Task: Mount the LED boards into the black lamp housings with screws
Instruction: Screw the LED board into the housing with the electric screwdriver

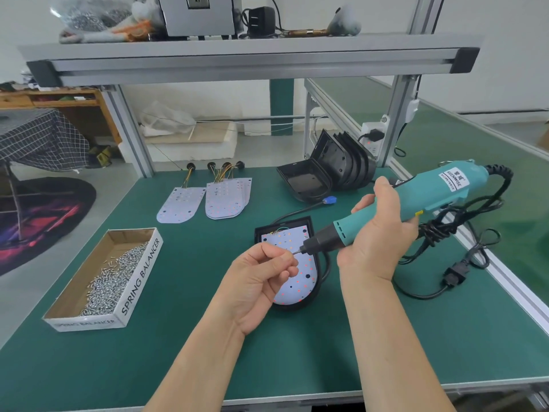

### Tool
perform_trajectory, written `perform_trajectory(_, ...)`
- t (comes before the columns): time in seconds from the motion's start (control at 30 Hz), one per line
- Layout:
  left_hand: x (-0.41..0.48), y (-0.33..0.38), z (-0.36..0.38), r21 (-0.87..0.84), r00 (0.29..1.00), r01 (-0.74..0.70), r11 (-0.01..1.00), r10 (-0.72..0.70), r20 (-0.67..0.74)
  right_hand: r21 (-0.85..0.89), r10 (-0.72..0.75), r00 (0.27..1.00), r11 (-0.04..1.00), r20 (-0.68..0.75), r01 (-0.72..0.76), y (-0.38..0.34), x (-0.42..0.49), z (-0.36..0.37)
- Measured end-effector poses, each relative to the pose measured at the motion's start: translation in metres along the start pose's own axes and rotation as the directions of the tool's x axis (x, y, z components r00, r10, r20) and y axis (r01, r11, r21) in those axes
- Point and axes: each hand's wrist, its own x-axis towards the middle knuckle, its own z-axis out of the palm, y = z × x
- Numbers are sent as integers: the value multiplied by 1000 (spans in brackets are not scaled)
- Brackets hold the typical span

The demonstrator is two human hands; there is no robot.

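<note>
A white LED board (300, 272) lies inside a black lamp housing (319, 285) at the middle of the green bench. My right hand (377, 230) grips a teal electric screwdriver (416, 200), held tilted with its black tip pointing left and down above the board. My left hand (261, 278) hovers over the board and pinches a small screw at the screwdriver's bit. Spare LED boards (208, 197) with wires lie flat further back. Empty black housings (329, 168) are stacked at the back right.
A cardboard box (130, 289) marked SPRING BALANCER holds several loose screws at the left. The screwdriver's black cable (457, 254) coils along the bench's right edge. An aluminium shelf (252, 55) spans overhead on two posts.
</note>
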Motion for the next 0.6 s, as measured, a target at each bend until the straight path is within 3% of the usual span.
perform_trajectory(0.23, 0, -7, -1, -85, 992, 120, 989, -124, -38, 15, 2, 998, 1000, 57, -3, 0, -3, -4)
perform_trajectory(0.6, 0, 0, 5, -191, 985, 151, 970, -164, -53, 19, -20, 1000, 1000, -18, 20, -5, 1, -1)
